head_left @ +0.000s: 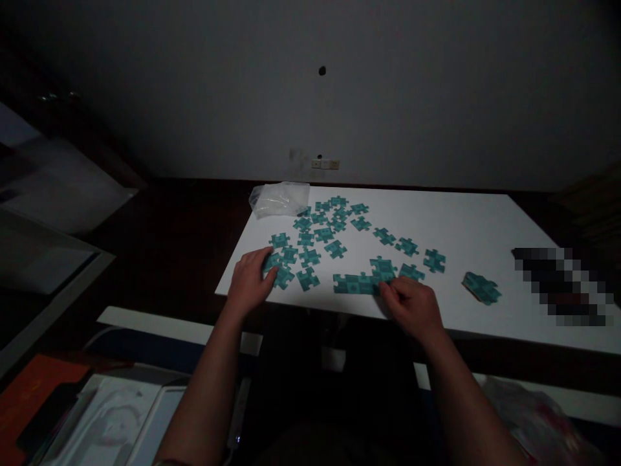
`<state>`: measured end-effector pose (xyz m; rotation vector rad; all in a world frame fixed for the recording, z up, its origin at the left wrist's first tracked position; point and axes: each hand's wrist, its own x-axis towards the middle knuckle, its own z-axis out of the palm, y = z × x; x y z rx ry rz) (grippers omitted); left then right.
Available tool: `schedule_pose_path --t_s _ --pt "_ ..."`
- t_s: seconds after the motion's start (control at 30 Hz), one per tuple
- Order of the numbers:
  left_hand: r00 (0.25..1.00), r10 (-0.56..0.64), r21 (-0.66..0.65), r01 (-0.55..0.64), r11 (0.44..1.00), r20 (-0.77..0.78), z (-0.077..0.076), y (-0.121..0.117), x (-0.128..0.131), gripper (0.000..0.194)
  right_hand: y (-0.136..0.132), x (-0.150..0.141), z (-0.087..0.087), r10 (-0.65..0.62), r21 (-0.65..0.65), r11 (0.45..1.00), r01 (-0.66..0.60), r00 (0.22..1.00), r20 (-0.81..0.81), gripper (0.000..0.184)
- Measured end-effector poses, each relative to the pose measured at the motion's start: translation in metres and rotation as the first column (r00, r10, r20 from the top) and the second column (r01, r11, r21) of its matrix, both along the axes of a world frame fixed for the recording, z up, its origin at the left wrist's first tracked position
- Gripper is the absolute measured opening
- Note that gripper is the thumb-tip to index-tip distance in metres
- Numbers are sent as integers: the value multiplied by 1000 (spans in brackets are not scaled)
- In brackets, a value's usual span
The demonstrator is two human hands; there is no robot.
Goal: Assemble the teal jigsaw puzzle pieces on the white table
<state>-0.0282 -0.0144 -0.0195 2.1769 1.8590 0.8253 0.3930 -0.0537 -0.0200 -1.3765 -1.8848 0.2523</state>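
Many teal jigsaw puzzle pieces (pixel 305 239) lie spread over the left half of a white table (pixel 310 307). At the left front corner my left hand (pixel 250 278) rests, thumb apart from the fingers, against a few puzzle pieces (pixel 282 277). Near the front edge, several joined puzzle pieces (pixel 356 283) form a short row, with one more piece (pixel 383 266) joined above its right end. My right hand (pixel 412 304) is closed, its fingertips on the row's right end; they partly hide the piece there. Just beyond that hand lies a loose piece (pixel 411 272).
A small stack of puzzle pieces (pixel 481 288) sits to the right, before a blurred-out dark object (pixel 563 285). At the back left corner lies a clear plastic bag (pixel 280 199). An open white box (pixel 116 414) is at lower left. Behind the table stands a wall with sockets (pixel 325 164).
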Motion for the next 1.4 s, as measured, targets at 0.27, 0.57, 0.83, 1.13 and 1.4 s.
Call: schedule_pose_path --t_s 0.27,0.57,0.83,1.13,1.4 --pt "1000 19 6 -19 1000 1 -4 3 -1 54 1 0 0 -11 -16 1000 11 1000 12 58" --pt "999 1 100 -5 995 38 2 -3 4 42 3 2 -6 -17 3 1000 17 1000 22 52" --pt "950 -287 29 293 956 -119 20 -39 54 56 5 4 -10 -27 30 999 27 1000 3 55" --pt "955 -226 -62 217 974 -194 24 -39 76 55 5 3 -9 -29 26 999 29 1000 -4 52" --pt "968 -160 -47 153 987 -191 19 -47 91 62 5 3 -7 -25 31 999 25 1000 -1 52"
